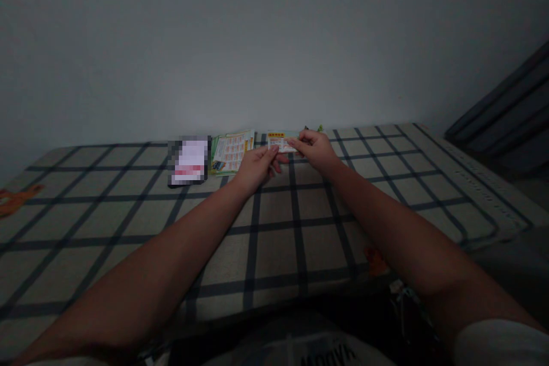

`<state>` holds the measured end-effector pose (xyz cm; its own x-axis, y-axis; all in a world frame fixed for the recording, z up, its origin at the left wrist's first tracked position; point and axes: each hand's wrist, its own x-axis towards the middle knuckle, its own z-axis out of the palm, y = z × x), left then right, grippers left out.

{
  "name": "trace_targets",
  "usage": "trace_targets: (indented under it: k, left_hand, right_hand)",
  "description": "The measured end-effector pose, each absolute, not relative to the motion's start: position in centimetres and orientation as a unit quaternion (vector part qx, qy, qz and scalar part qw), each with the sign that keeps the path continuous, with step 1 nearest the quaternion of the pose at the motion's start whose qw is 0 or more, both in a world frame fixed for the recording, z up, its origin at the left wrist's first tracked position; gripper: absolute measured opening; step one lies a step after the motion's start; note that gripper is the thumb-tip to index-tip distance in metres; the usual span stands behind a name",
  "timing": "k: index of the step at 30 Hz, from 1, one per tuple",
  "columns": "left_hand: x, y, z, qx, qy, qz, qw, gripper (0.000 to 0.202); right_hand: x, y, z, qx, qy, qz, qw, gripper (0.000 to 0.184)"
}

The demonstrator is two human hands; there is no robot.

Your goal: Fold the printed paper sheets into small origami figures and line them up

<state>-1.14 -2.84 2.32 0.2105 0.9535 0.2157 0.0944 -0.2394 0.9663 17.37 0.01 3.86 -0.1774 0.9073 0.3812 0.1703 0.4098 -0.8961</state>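
Nearest, both bare forearms stretched forward across the worktop (pixel 128 223), covered with a checked cloth. Just beside the right forearm, a small orange patch (pixel 375 260); well off at the left edge, an orange scrap (pixel 15 200).

Farther out, left hand (pixel 257 164) and right hand (pixel 315 148) close together, each grip closed by thumb and fingertips on one small printed card (pixel 281 142): left on its near left corner, right on its right end. Held between the two grips, just above the cloth near the far edge, roughly level.

Probably best pinched lightly at the edges only, so as not to crease or cover the print. Worth steadying both wrists and tilting the face toward the eye, given the dim light.

Just left of the card, lying on the cloth, a fan of green-and-orange leaflets (pixel 231 151). Beside those, a dark flat item (pixel 189 161) with a blurred face. Behind the right hand, something small and green (pixel 319 127), too small to tell. Beyond, only bare grey wall (pixel 274 40).
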Motion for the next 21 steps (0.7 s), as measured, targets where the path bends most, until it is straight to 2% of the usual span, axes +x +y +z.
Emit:
trace_targets:
  k: [9,15,21]
  left_hand:
    - [-1.45,-2.27,1.79,0.627,0.447,0.447,0.455,0.040]
    - [-1.32,-2.63,2.08,0.657,0.441,0.455,0.407,0.037]
    - [-1.20,-2.56,2.27,0.643,0.442,0.483,0.398,0.026]
  right_hand:
    - [17.46,-0.03,3.82,-0.383,-0.699,0.381,0.468,0.052]
    - [17.74,0.33,3.37,-0.389,-0.698,0.396,0.452,0.052]
    - [17.47,0.39,3.41,-0.369,-0.687,0.466,0.418,0.050]
